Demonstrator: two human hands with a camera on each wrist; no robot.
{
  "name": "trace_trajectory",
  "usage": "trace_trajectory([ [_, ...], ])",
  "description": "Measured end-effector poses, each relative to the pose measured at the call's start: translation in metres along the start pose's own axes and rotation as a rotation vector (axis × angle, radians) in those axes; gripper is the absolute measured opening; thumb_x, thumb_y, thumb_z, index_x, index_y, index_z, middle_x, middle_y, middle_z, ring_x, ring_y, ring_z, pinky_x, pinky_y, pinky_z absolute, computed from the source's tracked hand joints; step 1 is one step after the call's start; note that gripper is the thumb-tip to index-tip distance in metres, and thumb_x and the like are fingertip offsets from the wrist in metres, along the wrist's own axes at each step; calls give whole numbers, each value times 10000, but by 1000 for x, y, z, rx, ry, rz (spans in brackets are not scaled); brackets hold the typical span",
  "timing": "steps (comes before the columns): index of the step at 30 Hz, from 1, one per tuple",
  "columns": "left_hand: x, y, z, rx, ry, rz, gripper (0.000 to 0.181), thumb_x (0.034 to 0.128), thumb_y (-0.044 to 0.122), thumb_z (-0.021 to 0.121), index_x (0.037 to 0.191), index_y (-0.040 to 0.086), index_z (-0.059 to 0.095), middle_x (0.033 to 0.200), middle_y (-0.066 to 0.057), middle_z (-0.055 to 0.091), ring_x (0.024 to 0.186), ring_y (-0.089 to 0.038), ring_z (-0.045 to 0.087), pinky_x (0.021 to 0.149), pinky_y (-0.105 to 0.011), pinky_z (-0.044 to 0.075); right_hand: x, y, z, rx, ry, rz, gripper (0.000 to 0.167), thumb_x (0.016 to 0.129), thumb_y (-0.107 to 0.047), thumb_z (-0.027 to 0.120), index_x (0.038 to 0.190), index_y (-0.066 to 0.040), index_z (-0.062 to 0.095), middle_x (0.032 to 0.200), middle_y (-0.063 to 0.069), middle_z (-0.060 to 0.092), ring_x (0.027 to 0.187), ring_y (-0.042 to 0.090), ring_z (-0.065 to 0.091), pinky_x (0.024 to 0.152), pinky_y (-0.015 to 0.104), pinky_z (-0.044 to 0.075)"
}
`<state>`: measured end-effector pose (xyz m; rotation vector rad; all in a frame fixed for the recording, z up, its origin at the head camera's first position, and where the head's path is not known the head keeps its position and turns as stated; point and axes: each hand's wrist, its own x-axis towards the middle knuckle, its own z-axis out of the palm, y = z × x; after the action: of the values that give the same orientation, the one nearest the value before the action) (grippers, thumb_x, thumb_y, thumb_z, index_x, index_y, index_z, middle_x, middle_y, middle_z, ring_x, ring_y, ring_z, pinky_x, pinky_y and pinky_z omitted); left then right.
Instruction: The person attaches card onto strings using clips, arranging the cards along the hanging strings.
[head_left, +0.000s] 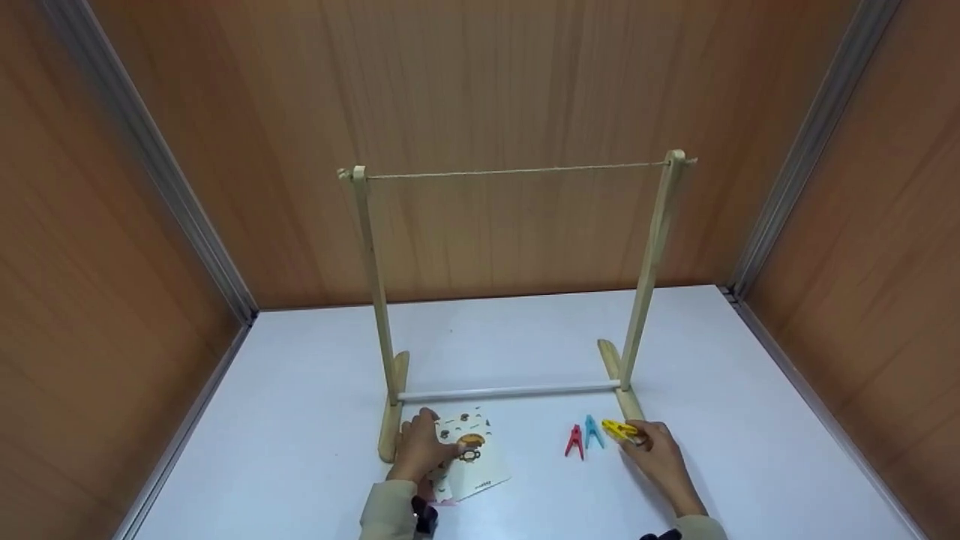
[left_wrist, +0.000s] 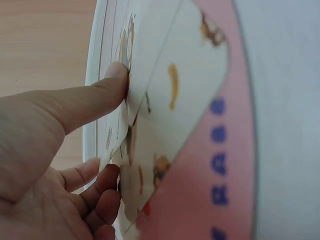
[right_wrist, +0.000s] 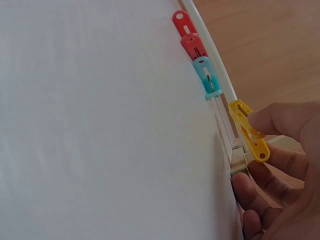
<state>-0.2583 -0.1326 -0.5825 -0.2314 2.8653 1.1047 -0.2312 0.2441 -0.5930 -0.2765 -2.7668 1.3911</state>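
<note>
My left hand (head_left: 426, 448) pinches a white printed card or cloth (head_left: 480, 469) lying at the front left; in the left wrist view its thumb and fingertips (left_wrist: 109, 192) hold the patterned white piece (left_wrist: 175, 85) at its edge, over a pink part (left_wrist: 200, 200) with blue letters. My right hand (head_left: 660, 461) grips a yellow clothespin (head_left: 619, 430) between thumb and fingers, also seen in the right wrist view as the yellow clothespin (right_wrist: 248, 131). Left of it stand a blue clothespin (head_left: 593, 431) and a red clothespin (head_left: 574, 442).
Behind the hands stands a wooden frame (head_left: 646, 277) with a string (head_left: 510, 172) tied across its top and a white bar (head_left: 510, 391) low down. Its left foot (head_left: 390, 427) is beside my left hand, its right foot (head_left: 628, 401) just beyond my right. Wooden panels (head_left: 517, 240) surround the white table (head_left: 300, 390).
</note>
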Motion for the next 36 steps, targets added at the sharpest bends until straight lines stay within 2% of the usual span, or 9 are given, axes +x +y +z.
trace_trajectory([
  [5,-1,3,1,-40,5,-11,762,654,240,885,1254,-45,511,1111,-181,611,1035,-341,523,897,-500,423,-1,1,-4,26,-8,46,434,892,-192,647,1266,16,573,1124,162,569,936,219,521,755,276,446],
  [10,-2,5,-1,-63,-11,1,722,726,216,839,1293,-68,494,1150,-217,617,1081,-376,551,928,-529,439,-3,2,-9,75,-27,106,550,904,-311,658,1327,13,521,1205,190,578,1030,253,539,826,307,467],
  [12,-3,4,-2,-82,-13,18,653,771,194,800,1286,-73,502,1079,-198,635,997,-333,592,856,-477,490,-3,2,-12,112,-38,135,578,901,-330,662,1339,14,506,1215,188,577,1029,245,541,809,290,469],
  [14,-4,3,-2,-123,-22,51,536,819,164,747,1247,-73,528,959,-157,634,853,-270,605,714,-399,515,-2,1,-14,157,-41,169,576,896,-327,664,1335,12,508,1202,172,582,1007,221,539,787,271,468],
  [16,-5,2,-3,-192,-41,90,451,865,125,681,1240,-74,532,843,-98,585,726,-198,557,591,-321,471,-1,1,-15,200,-41,194,554,898,-292,658,1333,15,507,1178,158,595,983,202,555,786,265,477],
  [18,-5,2,-4,-262,-65,129,381,902,98,624,1233,-70,538,783,-58,523,668,-161,489,547,-275,405,0,0,-16,233,-33,214,541,896,-265,654,1333,19,506,1157,138,603,969,181,566,802,271,495],
  [23,-5,6,-4,-346,-69,184,298,934,81,577,1201,-51,576,823,-47,530,737,-150,479,631,-267,395,2,-1,-20,267,-25,243,548,897,-232,654,1350,25,484,1179,154,598,987,184,600,837,293,523],
  [30,-7,21,-7,-469,-71,122,270,959,124,543,1185,-10,606,941,-74,572,855,-175,517,734,-290,416,4,-7,-24,287,-30,260,518,901,-212,656,1351,-8,500,1248,170,579,1018,206,598,821,299,519],
  [36,-5,36,-6,-561,-48,132,253,947,142,569,1139,-13,624,973,-77,607,873,-157,532,766,-283,427,3,-17,-26,292,-31,192,541,899,-246,674,1354,-8,501,1238,163,578,1057,231,581,833,321,522],
])
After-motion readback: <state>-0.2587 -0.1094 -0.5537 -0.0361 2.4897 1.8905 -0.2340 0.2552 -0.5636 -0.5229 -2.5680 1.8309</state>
